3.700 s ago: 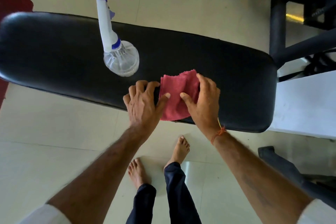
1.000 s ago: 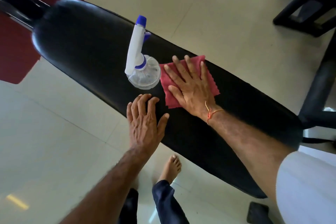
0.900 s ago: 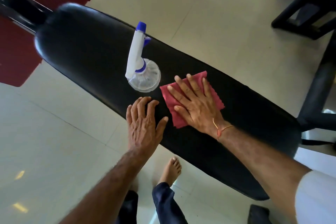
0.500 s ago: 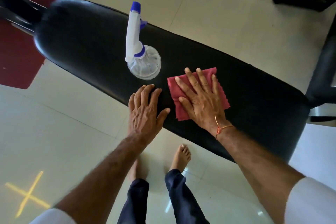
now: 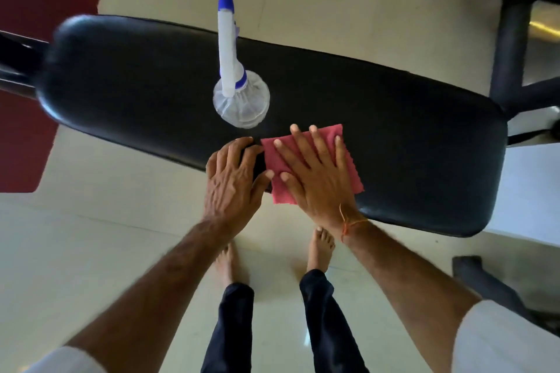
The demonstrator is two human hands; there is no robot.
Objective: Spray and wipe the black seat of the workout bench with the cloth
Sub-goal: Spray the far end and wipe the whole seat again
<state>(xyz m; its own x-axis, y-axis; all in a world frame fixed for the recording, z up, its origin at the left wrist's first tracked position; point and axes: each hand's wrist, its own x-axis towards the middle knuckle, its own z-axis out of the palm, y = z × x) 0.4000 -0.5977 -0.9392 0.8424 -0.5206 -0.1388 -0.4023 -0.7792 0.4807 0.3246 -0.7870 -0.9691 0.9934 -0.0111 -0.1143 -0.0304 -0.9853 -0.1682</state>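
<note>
The black bench seat (image 5: pixel 409 130) runs across the view from upper left to right. A clear spray bottle (image 5: pixel 241 100) with a white and blue trigger head stands upright on it near the middle. My right hand (image 5: pixel 315 172) lies flat, fingers spread, pressing a red cloth (image 5: pixel 348 157) onto the seat near its front edge. My left hand (image 5: pixel 233 179) rests on the seat's near edge just left of the cloth, fingers curled over the padding, thumb touching the cloth's edge. It holds nothing.
A dark red mat (image 5: pixel 27 76) lies on the pale tiled floor at the left. Black metal frame bars (image 5: pixel 512 48) stand at the upper right, and a white panel (image 5: pixel 533 191) sits at the right end. My bare feet (image 5: pixel 321 247) are below the seat.
My right hand has slid the cloth toward the seat's near edge and closer to my left hand. The view has swung so the bench lies more level. The bottle stayed put.
</note>
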